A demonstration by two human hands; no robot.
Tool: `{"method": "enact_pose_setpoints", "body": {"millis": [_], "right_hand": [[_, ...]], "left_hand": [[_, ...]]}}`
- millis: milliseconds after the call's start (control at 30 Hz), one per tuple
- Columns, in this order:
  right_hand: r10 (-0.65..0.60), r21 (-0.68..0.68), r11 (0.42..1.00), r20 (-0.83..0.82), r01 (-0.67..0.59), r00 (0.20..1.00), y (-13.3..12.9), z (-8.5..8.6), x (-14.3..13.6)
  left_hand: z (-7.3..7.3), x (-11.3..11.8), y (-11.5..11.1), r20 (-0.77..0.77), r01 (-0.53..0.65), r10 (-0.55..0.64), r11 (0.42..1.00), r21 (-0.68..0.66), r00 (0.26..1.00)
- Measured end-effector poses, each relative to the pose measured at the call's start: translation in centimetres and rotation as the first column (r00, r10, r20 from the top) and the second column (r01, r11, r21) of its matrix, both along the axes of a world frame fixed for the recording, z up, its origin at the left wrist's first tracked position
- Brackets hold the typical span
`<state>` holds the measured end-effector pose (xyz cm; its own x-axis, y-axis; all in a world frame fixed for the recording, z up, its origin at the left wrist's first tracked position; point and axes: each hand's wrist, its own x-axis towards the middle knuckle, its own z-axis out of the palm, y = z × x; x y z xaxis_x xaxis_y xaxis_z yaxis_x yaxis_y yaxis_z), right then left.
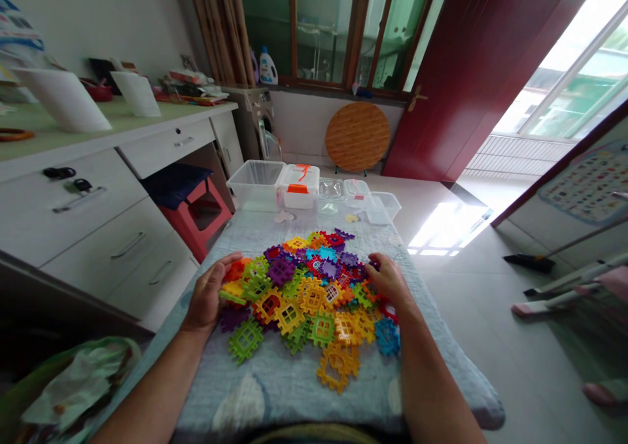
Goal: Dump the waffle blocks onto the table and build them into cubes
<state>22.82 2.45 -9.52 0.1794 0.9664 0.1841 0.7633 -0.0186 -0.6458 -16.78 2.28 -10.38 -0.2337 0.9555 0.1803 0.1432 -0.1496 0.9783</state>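
1. Plastic window blocks (313,297) lie piled on the pale-blue cloth (294,395), pointing many ways; the pile's long axis seems sideways.
2. Left hand (209,295) curves at the left edge, right hand (390,280) at the right edge.
3. Whether either hand grips a block, I cannot tell.

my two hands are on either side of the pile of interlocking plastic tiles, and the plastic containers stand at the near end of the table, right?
Not quite: the plastic containers stand at the far end of the table, beyond the interlocking plastic tiles, as the head view shows.
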Motion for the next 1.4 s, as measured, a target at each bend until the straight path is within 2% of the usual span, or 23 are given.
{"method": "enact_pose_setpoints", "body": {"millis": [100,200,267,333,433,500,600,700,867,1033,1133,1233,1300,1400], "right_hand": [[0.090,-0.028,0.995,-0.157,-0.095,0.983,0.1,0.0,-0.6],[0.086,0.053,0.996,-0.330,-0.072,0.940,0.4,0.2,-0.5],[0.024,0.115,0.993,-0.356,0.018,0.934,0.6,0.3,0.0],[-0.029,0.097,0.993,-0.308,0.061,0.951,0.6,0.4,0.6],[0.063,-0.054,0.996,-0.172,-0.073,0.983,0.3,0.5,0.8],[0.181,-0.131,0.973,-0.082,-0.191,0.980,-0.1,0.6,0.4],[0.253,-0.139,0.959,0.024,-0.247,0.967,-0.4,0.7,-0.5],[0.241,-0.102,0.966,0.008,-0.239,0.971,-0.3,0.5,-0.6],[0.171,0.022,0.985,-0.115,-0.169,0.979,0.5,-0.7,1.0],[-0.007,0.099,0.995,-0.179,0.025,0.984,1.2,-1.4,2.2],[-0.126,0.236,0.958,-0.158,0.162,0.979,1.5,-1.0,2.3],[-0.175,0.344,0.921,-0.061,0.186,0.983,1.7,-0.5,2.3],[-0.161,0.310,0.940,0.048,0.139,0.986,1.6,-0.4,2.2],[-0.063,0.120,0.992,0.190,0.041,0.980,0.8,-0.3,2.2]], "left_hand": [[0.0,0.0,0.2,0.326,0.017,-0.014,1.000,-0.007,0.945],[-0.4,-0.4,0.6,0.386,-0.014,0.012,1.000,0.002,0.922],[-0.6,-0.5,0.7,0.370,-0.027,0.019,1.000,0.016,0.929],[-0.7,-0.6,0.7,0.291,-0.054,0.043,0.998,0.030,0.956],[-0.5,-0.6,0.5,0.003,-0.128,0.129,0.989,0.072,0.992],[-0.4,-0.6,0.5,-0.194,-0.149,0.169,0.982,0.116,0.966],[-0.4,-0.7,0.7,-0.328,-0.119,0.152,0.986,0.118,0.932],[-0.7,-0.7,0.9,-0.326,-0.100,0.118,0.992,0.073,0.938],[-1.0,-1.0,1.0,-0.226,-0.069,0.077,0.997,0.042,0.971],[-1.3,-1.2,1.0,-0.158,-0.061,0.062,0.998,0.013,0.986],[-1.5,-1.1,1.1,-0.116,-0.054,0.053,0.998,-0.008,0.992],[-1.5,-1.1,1.1,-0.112,-0.049,0.046,0.999,-0.017,0.993],[-1.4,-1.1,1.1,-0.121,-0.048,0.045,0.999,-0.021,0.992],[-1.2,-1.0,1.0,-0.106,-0.050,0.045,0.998,-0.039,0.993]]}}
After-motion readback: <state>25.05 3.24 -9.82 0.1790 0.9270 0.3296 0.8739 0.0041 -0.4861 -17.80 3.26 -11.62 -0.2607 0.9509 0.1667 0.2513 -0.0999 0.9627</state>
